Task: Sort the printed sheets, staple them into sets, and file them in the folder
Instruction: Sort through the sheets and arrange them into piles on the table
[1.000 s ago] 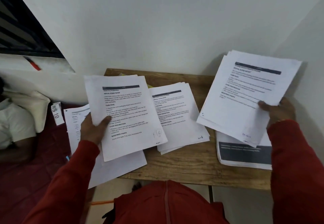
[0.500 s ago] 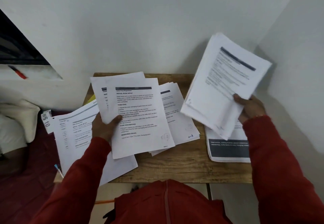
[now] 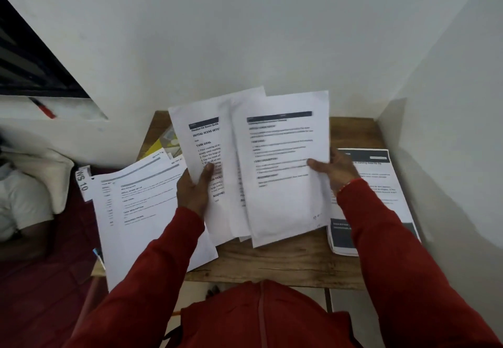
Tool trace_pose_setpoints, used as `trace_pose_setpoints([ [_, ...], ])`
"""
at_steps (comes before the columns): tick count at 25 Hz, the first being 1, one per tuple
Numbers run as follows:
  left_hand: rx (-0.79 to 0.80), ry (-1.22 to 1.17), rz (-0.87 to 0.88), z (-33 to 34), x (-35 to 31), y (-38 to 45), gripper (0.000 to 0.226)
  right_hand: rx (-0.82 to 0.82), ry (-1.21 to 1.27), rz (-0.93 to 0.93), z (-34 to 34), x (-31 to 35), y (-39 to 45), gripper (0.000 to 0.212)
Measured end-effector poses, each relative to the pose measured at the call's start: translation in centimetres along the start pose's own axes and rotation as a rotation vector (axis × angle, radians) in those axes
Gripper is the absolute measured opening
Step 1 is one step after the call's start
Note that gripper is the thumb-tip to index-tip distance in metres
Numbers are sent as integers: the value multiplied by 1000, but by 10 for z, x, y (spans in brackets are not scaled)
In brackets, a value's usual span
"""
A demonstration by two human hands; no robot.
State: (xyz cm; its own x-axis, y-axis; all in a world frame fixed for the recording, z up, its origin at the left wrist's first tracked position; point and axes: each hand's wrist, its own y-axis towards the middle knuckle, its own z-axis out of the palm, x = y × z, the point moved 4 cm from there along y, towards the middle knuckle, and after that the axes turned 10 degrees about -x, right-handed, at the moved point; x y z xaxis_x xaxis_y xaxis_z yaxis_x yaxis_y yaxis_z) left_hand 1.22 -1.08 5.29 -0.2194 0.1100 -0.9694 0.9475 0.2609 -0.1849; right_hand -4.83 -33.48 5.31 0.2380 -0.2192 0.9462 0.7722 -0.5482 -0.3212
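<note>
Your left hand [image 3: 194, 192] grips a printed sheet [image 3: 201, 157] by its lower left part, thumb laid over the text, and holds it tilted above the middle of the bench [image 3: 275, 263]. You can read "INITIAL SCENE SETUP" and "TASK GOAL" on it. Your right hand [image 3: 336, 169] grasps a second batch of sheets [image 3: 280, 173] at its right edge, thumb on the printed face and fingers behind. This batch overlaps the right side of the sheet in your left hand and hides part of its text. More sheet edges show beneath the two, but you cannot tell whether they lie on the bench or hang from your grip.

A loose stack of pages [image 3: 147, 211] lies at the left edge of the bench and hangs over its near left corner. Another stack [image 3: 381, 184], with a dark band across its lower part, lies at the right edge of the bench, partly under your right sleeve. Something yellow [image 3: 156, 147] shows near the far left corner, behind the left stack. A tag reading "WS 10" [image 3: 82, 183] sits just off the left edge. A red pen [image 3: 45, 108] lies on the white ledge beyond the far left corner.
</note>
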Motion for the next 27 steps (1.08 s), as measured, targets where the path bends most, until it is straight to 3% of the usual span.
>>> trace_pose_setpoints([
  [2, -19, -26, 2, -8, -2, 3, 31, -100, 35, -69, -30, 8, 7, 66],
  [4, -35, -14, 6, -16, -2, 7, 35, -189, 78, -146, -61, 18, 12, 50],
  [6, -40, -2, 0, -25, 0, 12, 39, -262, 124, -157, -85, 31, 9, 50],
  [9, -43, 8, -21, -33, 5, 17, 45, -295, 221, -136, -108, 41, 3, 26],
  [11, -41, 10, -21, -35, 7, 19, 43, -285, 278, -114, -111, 43, 0, 32],
  [16, -17, 38, -40, -32, 6, 20, 32, -134, 393, -93, -90, 51, -12, 41],
  [21, 80, 57, -5, -15, 9, 18, 35, 80, 464, -39, -48, 54, -26, 53],
  [27, 289, 137, -87, 40, 41, 15, 35, 263, 464, 91, 3, 57, -41, 44],
])
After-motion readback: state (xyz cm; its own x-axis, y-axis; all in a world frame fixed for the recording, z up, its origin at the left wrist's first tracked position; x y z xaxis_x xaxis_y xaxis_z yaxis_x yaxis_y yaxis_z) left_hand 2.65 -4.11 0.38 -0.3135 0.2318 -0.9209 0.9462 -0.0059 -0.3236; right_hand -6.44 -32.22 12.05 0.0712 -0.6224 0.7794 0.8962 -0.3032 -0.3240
